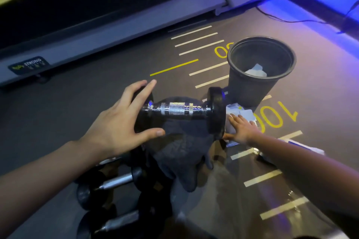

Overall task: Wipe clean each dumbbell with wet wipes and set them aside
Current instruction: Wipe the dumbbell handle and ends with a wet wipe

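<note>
Grey gym floor [97, 106] with yellow and white markings, treadmill [108, 31] behind. Left hand [124, 120], fingers spread straight, cups the raised dumbbell [178, 110] end plate. Right hand [240, 128], fingers flat, presses a wet wipe [242, 114] beside one black bin [260, 72]. Two more dumbbells [108, 182] lie below the fingers.

dumbbell's [178, 109] left plate behind left hand [124, 120], lower dumbbells [114, 182] blurred
</note>
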`<move>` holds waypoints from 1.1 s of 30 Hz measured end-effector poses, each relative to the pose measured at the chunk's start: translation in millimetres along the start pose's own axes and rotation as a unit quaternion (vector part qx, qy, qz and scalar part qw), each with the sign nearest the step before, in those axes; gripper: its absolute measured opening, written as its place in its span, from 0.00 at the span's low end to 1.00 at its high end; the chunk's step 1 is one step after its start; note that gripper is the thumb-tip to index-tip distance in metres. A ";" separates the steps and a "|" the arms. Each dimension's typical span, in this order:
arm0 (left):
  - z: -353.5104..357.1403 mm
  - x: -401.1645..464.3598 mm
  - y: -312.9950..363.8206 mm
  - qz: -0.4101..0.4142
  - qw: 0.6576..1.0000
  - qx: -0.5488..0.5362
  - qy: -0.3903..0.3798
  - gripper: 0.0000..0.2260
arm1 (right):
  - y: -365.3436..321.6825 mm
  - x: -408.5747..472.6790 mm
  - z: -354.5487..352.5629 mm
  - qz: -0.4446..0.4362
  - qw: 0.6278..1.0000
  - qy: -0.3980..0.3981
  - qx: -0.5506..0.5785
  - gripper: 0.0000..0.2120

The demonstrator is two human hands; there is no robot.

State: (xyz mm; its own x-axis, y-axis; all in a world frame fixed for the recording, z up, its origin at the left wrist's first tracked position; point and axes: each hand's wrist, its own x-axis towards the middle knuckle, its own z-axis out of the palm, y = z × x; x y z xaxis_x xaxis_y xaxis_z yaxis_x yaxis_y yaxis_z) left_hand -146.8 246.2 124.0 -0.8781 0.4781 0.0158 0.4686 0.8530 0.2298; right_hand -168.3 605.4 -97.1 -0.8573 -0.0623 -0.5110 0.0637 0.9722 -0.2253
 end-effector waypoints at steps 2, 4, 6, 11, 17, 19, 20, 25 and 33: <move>-1.7 -0.8 1.2 0.001 1.000 0.002 -0.003 0.49 | 1.1 -6.7 -5.4 -0.005 1.000 0.014 0.007 0.56; -2.8 -1.4 2.5 0.002 1.000 0.004 -0.004 0.48 | 1.8 -17.3 -11.9 -0.015 0.999 0.038 0.017 0.57; -4.0 -1.4 3.2 0.010 1.000 0.005 -0.002 0.48 | 0.9 -33.0 -20.6 -0.025 0.997 0.059 0.031 0.54; -6.7 1.1 0.3 0.026 1.000 0.000 -0.006 0.49 | -2.0 -83.4 -48.8 -0.040 0.993 0.098 0.053 0.57; -6.8 -2.3 -6.4 0.039 0.998 -0.015 -0.038 0.58 | -15.5 -157.6 -93.4 -0.084 0.979 0.164 0.081 0.61; -8.1 -4.0 -7.6 0.040 0.998 -0.009 -0.046 0.61 | -30.5 -183.3 -111.5 -0.115 0.970 0.182 0.108 0.54; -9.3 -4.9 -7.8 0.040 0.998 -0.005 -0.051 0.61 | -40.3 -194.6 -121.1 -0.128 0.965 0.191 0.125 0.52; -19.0 -8.1 -10.4 0.029 0.997 -0.024 -0.072 0.63 | -89.3 -221.4 -154.1 -0.175 0.942 0.246 0.148 0.56; -27.6 -20.3 -14.8 0.027 0.993 -0.075 -0.085 0.67 | -158.4 -205.4 -145.3 -0.206 0.954 0.218 -0.014 0.59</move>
State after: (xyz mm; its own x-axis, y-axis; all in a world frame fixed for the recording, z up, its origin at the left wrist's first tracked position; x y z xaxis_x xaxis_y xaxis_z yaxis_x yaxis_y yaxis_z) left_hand -138.6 218.1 147.1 -0.8169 0.5619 -0.1300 0.4841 0.7905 0.3751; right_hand -76.5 496.9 164.0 -0.9382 -0.3459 0.0115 -0.3325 0.8917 -0.3072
